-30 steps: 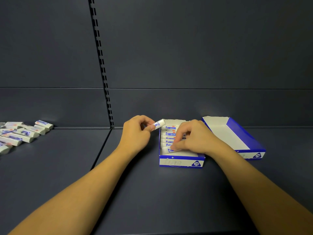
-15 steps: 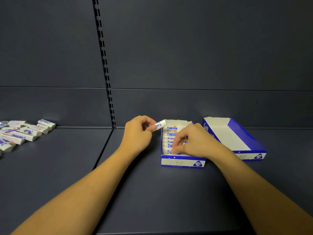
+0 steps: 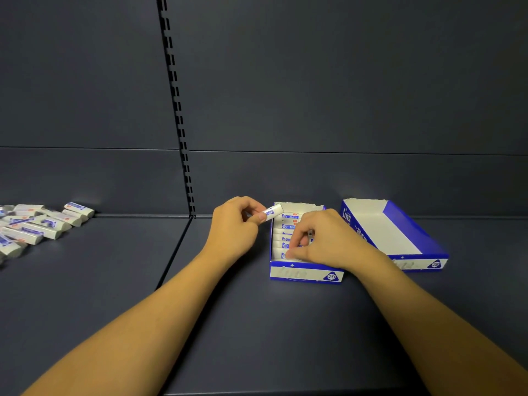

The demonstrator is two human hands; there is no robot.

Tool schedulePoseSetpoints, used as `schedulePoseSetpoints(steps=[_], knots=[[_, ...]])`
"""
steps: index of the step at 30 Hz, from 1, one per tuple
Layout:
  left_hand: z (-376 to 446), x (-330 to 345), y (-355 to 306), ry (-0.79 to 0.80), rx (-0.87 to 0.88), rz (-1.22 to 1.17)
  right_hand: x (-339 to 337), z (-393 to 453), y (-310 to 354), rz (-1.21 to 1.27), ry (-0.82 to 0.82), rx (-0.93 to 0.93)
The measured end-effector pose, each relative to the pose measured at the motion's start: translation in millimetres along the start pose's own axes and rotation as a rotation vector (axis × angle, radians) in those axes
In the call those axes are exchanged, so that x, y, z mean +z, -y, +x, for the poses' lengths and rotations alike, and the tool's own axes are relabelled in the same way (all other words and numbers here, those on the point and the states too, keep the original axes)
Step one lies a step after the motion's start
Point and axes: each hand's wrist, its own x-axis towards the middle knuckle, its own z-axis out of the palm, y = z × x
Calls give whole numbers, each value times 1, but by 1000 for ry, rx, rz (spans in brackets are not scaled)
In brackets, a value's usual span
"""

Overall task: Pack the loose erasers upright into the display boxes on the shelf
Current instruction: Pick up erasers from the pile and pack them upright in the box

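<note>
Pinching one eraser point(image 3: 271, 212) in left hand point(image 3: 234, 227), fingers clamped on it, just left of filled display box point(image 3: 305, 274) back corner. Right hand point(image 3: 323, 241) over box, fingertips curled onto upright erasers point(image 3: 285, 232) inside. Empty display box point(image 3: 400, 241) right of it; loose erasers point(image 3: 37, 227) far left on shelf point(image 3: 257, 324).

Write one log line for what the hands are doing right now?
left hand: pinches eraser | right hand: fingers on packed erasers | near box: partly filled | far box: empty
</note>
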Motion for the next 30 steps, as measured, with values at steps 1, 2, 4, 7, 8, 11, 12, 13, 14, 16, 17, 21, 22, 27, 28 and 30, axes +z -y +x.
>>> schedulePoseSetpoints(steps=[1,2,4,7,8,11,12,13,14,16,17,21,22,27,28,30], knots=[[0,0,-1,-1,0,-1,0,1,0,-15,7,-5],[0,0,-1,0,0,-3,-1,1,0,-26,13,-6],[-1,0,-2,1,-1,-9,-2,1,1,-31,15,-13],[-2,-2,-4,6,1,-19,-5,-1,1,15,4,-15],[-2,-2,-6,5,3,-29,-6,-2,3,49,-27,-5],[-2,-4,-13,-16,1,-116,-15,-1,5,230,-164,80],[-2,-5,-17,-23,-2,-158,-17,-1,7,316,-198,110],[-2,-4,-20,-22,-3,-198,-18,0,8,400,-216,138],[-2,-4,-23,-14,-1,-234,-19,-1,11,479,-222,165],[-3,-2,-28,20,7,-292,-18,-1,15,611,-220,210],[-4,-1,-30,40,12,-308,-18,-1,17,678,-222,216],[-6,-2,-34,98,29,-316,-19,0,17,844,-273,253],[-6,-3,-35,113,33,-316,-19,0,16,870,-265,260],[-5,-5,-28,160,18,-242,-28,-2,0,948,-198,271],[-5,-5,-24,151,29,-167,-32,-4,-5,961,-180,266],[-5,-4,-19,148,63,-41,-38,-7,-15,948,-125,265]])
